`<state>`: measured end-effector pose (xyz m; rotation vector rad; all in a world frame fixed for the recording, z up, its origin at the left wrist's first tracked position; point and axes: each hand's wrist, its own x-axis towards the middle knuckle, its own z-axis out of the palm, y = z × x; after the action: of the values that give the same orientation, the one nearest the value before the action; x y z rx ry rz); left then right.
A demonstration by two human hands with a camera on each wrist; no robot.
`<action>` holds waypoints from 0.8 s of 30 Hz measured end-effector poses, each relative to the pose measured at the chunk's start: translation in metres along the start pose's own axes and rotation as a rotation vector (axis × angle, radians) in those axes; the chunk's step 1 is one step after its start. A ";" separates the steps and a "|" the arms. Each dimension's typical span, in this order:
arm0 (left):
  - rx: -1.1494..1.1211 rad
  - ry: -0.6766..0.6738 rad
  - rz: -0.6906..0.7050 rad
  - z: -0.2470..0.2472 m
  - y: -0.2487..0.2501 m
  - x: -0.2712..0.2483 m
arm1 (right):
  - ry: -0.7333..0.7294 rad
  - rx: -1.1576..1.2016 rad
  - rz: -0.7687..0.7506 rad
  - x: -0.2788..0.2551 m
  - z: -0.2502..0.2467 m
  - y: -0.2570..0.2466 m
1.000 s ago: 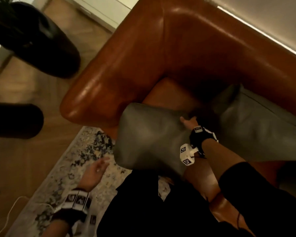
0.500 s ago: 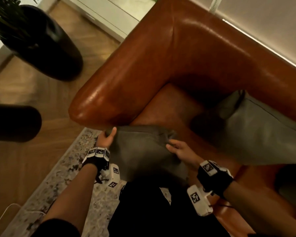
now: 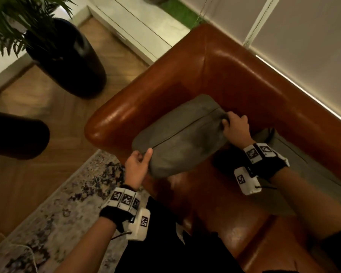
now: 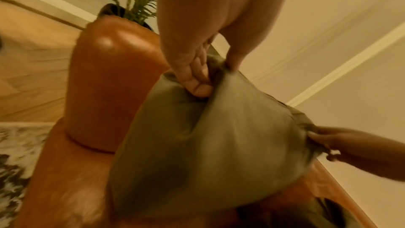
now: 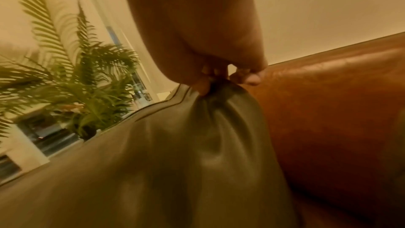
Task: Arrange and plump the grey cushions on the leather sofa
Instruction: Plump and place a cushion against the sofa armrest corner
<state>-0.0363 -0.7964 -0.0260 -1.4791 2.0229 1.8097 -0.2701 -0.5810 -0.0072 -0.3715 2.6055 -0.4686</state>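
Note:
A grey cushion (image 3: 182,134) hangs lifted above the seat of the brown leather sofa (image 3: 220,71), near its armrest. My left hand (image 3: 141,158) pinches the cushion's near-left corner, thumb on top. My right hand (image 3: 233,125) grips the far-right corner, fabric bunched in its fingers. In the left wrist view the left hand (image 4: 210,75) holds gathered cushion (image 4: 219,145) cloth. The right wrist view shows the right hand (image 5: 221,79) clutching a bunched corner of the cushion (image 5: 175,162). A second grey cushion (image 3: 295,164) leans against the sofa back on the right, partly behind my right wrist.
A tall dark planter (image 3: 71,60) with a palm stands on the wooden floor left of the armrest. A dark round object (image 3: 14,134) sits at the left edge. A patterned rug (image 3: 63,203) lies before the sofa. White blinds (image 3: 303,36) hang behind the backrest.
One second ago only my right hand was on the cushion. My left hand came up and took its other corner. Both hands have since lifted it up and towards the sofa back.

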 end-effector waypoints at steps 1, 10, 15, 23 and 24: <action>0.054 0.012 -0.021 0.015 -0.001 0.003 | -0.022 -0.029 0.043 0.011 0.000 -0.003; 0.044 0.059 -0.129 0.047 -0.013 0.015 | -0.002 0.078 0.004 0.058 0.013 -0.020; 0.060 0.141 -0.105 0.034 -0.008 0.017 | -0.036 0.148 -0.077 0.069 0.016 -0.025; -0.721 0.093 -0.371 0.033 -0.056 0.020 | -0.160 0.307 0.060 0.072 0.031 -0.023; -0.622 0.091 -0.394 0.033 -0.061 0.022 | -0.143 0.303 0.072 0.078 0.029 -0.022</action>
<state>-0.0260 -0.7748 -0.0944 -1.9503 1.0980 2.3124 -0.3185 -0.6342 -0.0538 -0.2006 2.3540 -0.7694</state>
